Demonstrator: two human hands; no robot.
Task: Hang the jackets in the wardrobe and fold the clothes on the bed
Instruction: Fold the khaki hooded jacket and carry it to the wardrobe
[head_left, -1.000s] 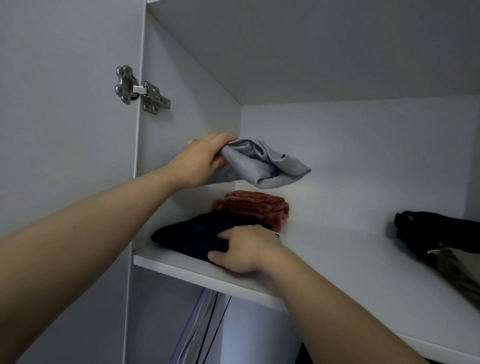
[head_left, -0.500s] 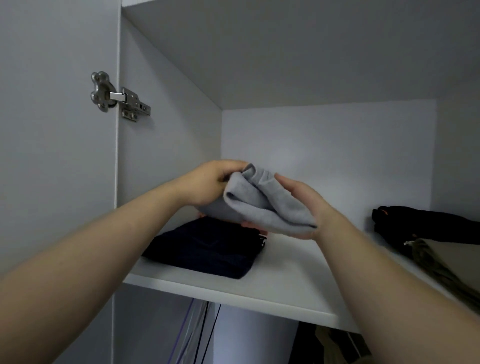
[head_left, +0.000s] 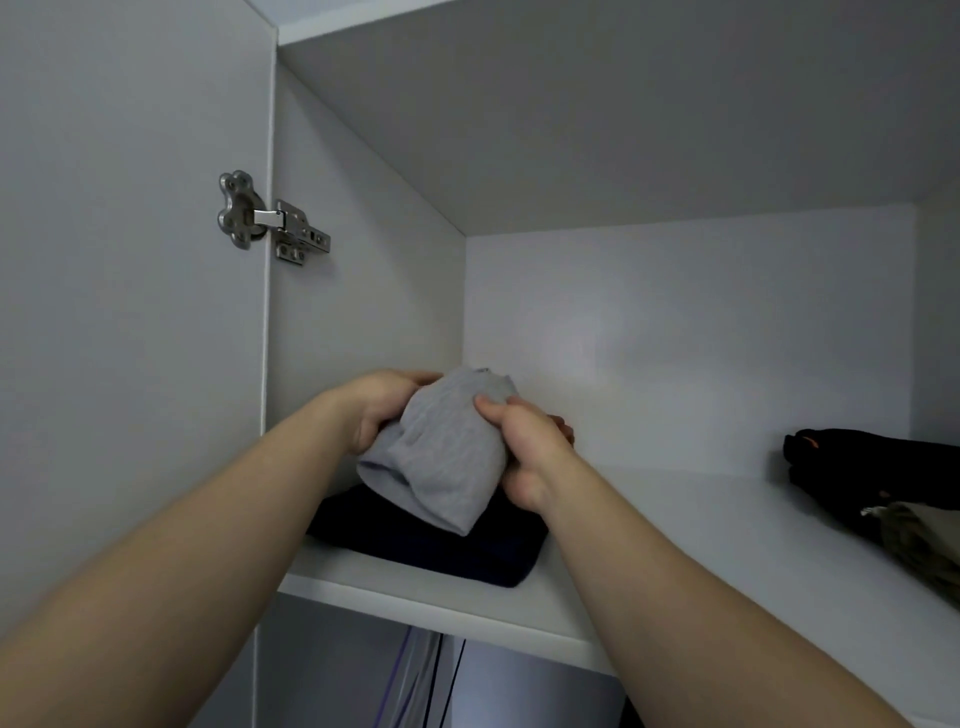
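A folded grey garment (head_left: 441, 457) is held between both hands just above the left end of the white wardrobe shelf (head_left: 649, 566). My left hand (head_left: 382, 408) grips its left side, fingers curled over the top. My right hand (head_left: 524, 447) grips its right side, thumb on the front. Below it lies a folded dark navy garment (head_left: 447, 545) on the shelf. A sliver of rust-coloured cloth (head_left: 563, 426) shows behind my right hand; most of it is hidden.
The open wardrobe door (head_left: 130, 312) stands at the left with a metal hinge (head_left: 270, 218). At the shelf's right end lie a black garment (head_left: 872, 467) and an olive one (head_left: 919, 540). Hanger lines (head_left: 431, 675) show below the shelf.
My right hand left the navy garment and took the grey garment's right side. Both hands lowered the grey garment onto the pile, covering the rust-coloured cloth.
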